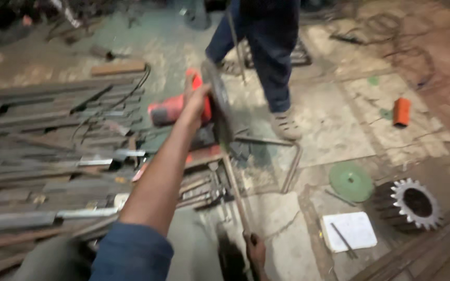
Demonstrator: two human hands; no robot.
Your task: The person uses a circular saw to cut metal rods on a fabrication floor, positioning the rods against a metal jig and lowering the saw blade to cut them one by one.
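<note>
My left hand [196, 101] reaches forward and grips the handle of an orange chop saw [169, 110]. The saw's dark round blade [220, 112] stands just right of that hand, tilted above the saw's base. A thin metal rod [235, 192] runs from under the blade back toward me. My right hand [256, 252] holds the rod's near end at the bottom edge of the view. My blue sleeve [131, 255] fills the lower left.
Long metal bars [37, 151] are piled on the floor at left. Another person's legs [269, 52] and shoe [285, 125] stand just behind the saw. At right lie a green disc [351, 181], a toothed gear [410, 204], a white pad [351, 230] and an orange can [401, 111].
</note>
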